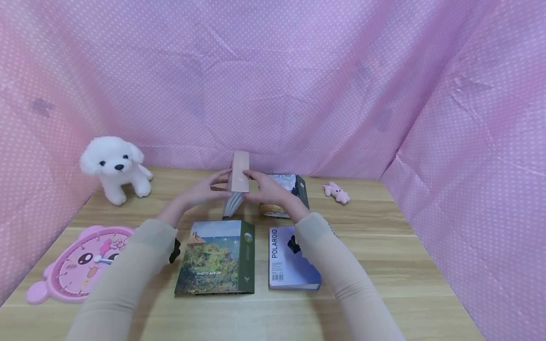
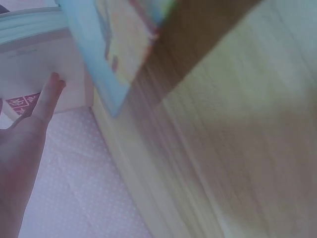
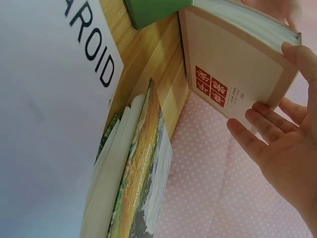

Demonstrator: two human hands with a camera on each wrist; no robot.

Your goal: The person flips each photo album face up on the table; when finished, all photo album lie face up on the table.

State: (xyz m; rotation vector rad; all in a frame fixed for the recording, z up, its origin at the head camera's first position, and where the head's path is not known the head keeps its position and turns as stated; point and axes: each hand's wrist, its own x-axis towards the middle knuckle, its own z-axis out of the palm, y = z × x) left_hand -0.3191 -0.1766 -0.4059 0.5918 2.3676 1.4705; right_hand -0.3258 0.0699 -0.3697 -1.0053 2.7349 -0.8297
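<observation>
A cream photo album (image 1: 241,173) stands upright at the back of the table, its pale spine toward the top and its pages at the near edge. My left hand (image 1: 207,190) grips it from the left, with a finger (image 2: 48,94) lying against the cover in the left wrist view. From the other side my right hand (image 1: 268,190) holds the album; its thumb is by the page edge and its fingertips touch the cover (image 3: 233,74), which has a red square print. The left thumb is hidden in the left wrist view.
A landscape photo album (image 1: 213,255) and a lilac Polaroid album (image 1: 290,270) lie in front. Behind the right wrist lies another album (image 1: 302,192). A white plush dog (image 1: 115,166), a pink clock (image 1: 77,270) and a small pink toy (image 1: 337,192) stand around them. Pink curtain encloses the table.
</observation>
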